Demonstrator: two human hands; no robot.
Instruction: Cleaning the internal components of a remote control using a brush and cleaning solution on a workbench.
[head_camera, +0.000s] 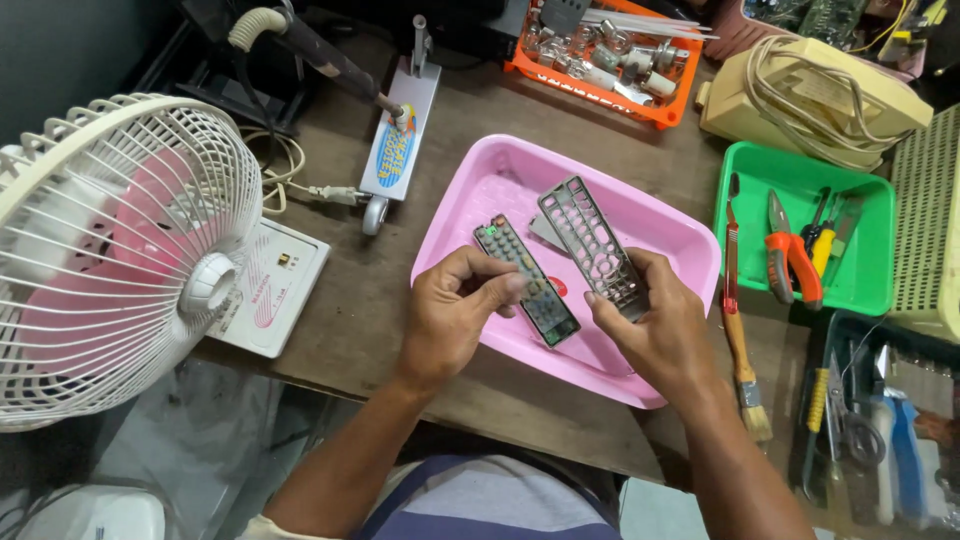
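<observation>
Three trays: one pink (690, 250) at centre, one green (870, 290) at three o'clock, one orange (590, 95) at twelve, one fan (120, 250) at nine, two hands, left (450, 320), right (655, 330).

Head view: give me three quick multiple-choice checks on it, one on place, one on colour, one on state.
1. Where is the paintbrush?
A. In the pink tray
B. On the table between the pink tray and the green tray
C. In the orange tray

2. What colour is the tray under the hands?
A. Pink
B. Blue
C. Black

3. What state is the remote in?
A. Whole, lying on the table
B. Taken apart, one piece in each hand
C. Wrapped in plastic

Answers:
1. B: it lies on bare table, right of the pink tray and beside the green tray.
2. A: the tray's rim and floor are pink.
3. B: the left hand holds the button board, the right hand the empty front cover.
</observation>
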